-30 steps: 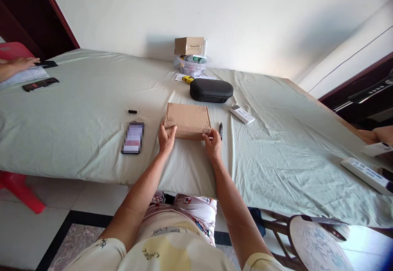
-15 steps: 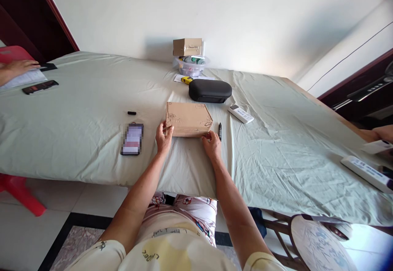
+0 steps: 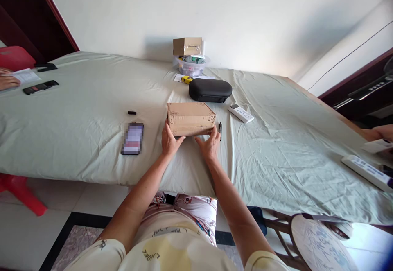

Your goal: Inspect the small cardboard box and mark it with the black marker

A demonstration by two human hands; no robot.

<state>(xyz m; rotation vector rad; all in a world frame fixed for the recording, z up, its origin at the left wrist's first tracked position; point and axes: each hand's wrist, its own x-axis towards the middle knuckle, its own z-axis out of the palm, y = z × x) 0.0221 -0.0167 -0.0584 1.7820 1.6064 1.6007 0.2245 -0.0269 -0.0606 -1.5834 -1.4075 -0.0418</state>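
At the centre of the frame, you have a cardboard box in both hands above a worktop spread with a pale green cloth, dark drawings marking its corners and its near side facing you. Your left grip clasps the lower left corner, and your right grip clasps the lower right, thumbs pointing toward each other below the near edge; whether the box's underside touches the cloth, you cannot tell from here.

Just beside your right grip lies a black pen. Left of the box sit a phone, its screen blurred out, and a small black cap. To the right of the box's far corner lies a white device with a dark end, while a black case stands behind the box. Farther back, at upper centre, are a yellow object and a clear tub topped by a smaller carton. At the frame's left edge, another person's hand rests on papers near a dark handset.
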